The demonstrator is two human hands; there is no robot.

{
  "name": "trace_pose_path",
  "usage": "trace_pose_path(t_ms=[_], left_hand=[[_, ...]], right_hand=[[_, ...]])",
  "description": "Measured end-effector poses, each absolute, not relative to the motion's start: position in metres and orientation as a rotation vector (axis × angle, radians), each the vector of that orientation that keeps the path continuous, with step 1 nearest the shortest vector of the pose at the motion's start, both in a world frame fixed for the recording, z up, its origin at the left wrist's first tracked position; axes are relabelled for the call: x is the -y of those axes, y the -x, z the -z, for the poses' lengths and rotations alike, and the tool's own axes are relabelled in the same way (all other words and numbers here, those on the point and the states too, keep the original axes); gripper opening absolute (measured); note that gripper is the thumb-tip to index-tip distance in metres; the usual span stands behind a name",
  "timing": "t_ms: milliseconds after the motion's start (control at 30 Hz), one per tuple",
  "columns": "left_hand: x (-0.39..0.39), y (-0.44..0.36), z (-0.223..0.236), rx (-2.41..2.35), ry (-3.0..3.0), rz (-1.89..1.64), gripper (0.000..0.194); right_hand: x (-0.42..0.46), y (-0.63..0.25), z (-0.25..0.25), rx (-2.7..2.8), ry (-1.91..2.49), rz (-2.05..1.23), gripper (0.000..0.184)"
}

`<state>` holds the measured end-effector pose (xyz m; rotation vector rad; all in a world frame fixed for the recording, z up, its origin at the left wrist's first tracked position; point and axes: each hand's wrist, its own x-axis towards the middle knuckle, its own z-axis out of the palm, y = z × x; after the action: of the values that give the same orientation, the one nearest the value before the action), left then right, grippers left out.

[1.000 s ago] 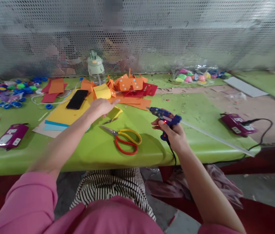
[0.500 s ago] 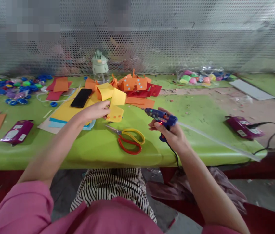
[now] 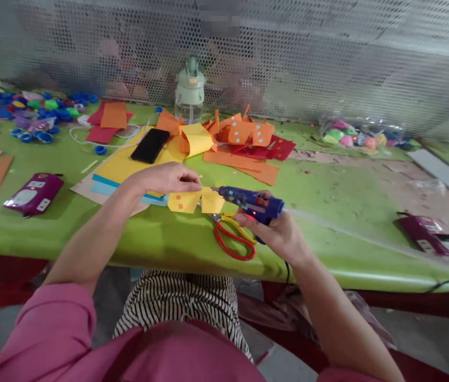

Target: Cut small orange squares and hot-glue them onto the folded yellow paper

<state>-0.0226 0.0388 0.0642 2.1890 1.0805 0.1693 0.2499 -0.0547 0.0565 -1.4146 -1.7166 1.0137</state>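
Observation:
My left hand (image 3: pixel 174 177) pinches a yellow paper piece (image 3: pixel 183 202) that carries small orange squares and hangs in two flaps. In my right hand (image 3: pixel 282 233) is a blue hot glue gun (image 3: pixel 244 202), a red light glowing on it and a long clear glue stick (image 3: pixel 339 231) trailing from its back. The gun's nozzle is at the top edge of the right flap; whether it touches cannot be made out. Below the paper lie scissors (image 3: pixel 235 240) with one red and one yellow handle, their blades partly hidden.
Behind my left hand are a black phone (image 3: pixel 150 146), yellow sheets (image 3: pixel 119 165) and a yellow paper loop (image 3: pixel 196 139). Farther back stand orange paper shapes (image 3: pixel 244 131) and a bottle (image 3: pixel 190 90). Purple power strips (image 3: pixel 34 194) lie at both sides; small colourful parts (image 3: pixel 33 114) are heaped back left.
My left hand has drawn the yellow paper toward me and to the right, turning it. The glue gun's nozzle has come to the paper. The view has shifted and tilted.

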Motion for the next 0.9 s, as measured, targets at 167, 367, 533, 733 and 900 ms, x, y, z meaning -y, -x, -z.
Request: trace_pose_path(t_ms=[167, 367, 533, 733, 900], left_hand=[[-0.048, 0.027, -0.049, -1.016, -2.072, -0.246, 0.042], [-0.048, 0.029, -0.046, -1.027, -1.999, -0.276, 0.041], [-0.046, 0.029, -0.046, -1.031, -1.949, -0.318, 0.041], [-0.047, 0.030, -0.045, -1.027, -1.948, -0.320, 0.042], [-0.047, 0.029, -0.044, -1.028, -1.940, -0.370, 0.040]], right_hand=[[0.057, -0.248, -0.056, 1.798, 1.494, -0.907, 0.042], [0.054, -0.240, -0.056, 1.831, 1.531, -0.968, 0.045], [0.056, -0.244, -0.055, 1.837, 1.468, -1.026, 0.057], [0.063, -0.246, -0.059, 1.853, 1.492, -0.897, 0.065], [0.061, -0.242, -0.060, 1.861, 1.531, -0.790, 0.064]])
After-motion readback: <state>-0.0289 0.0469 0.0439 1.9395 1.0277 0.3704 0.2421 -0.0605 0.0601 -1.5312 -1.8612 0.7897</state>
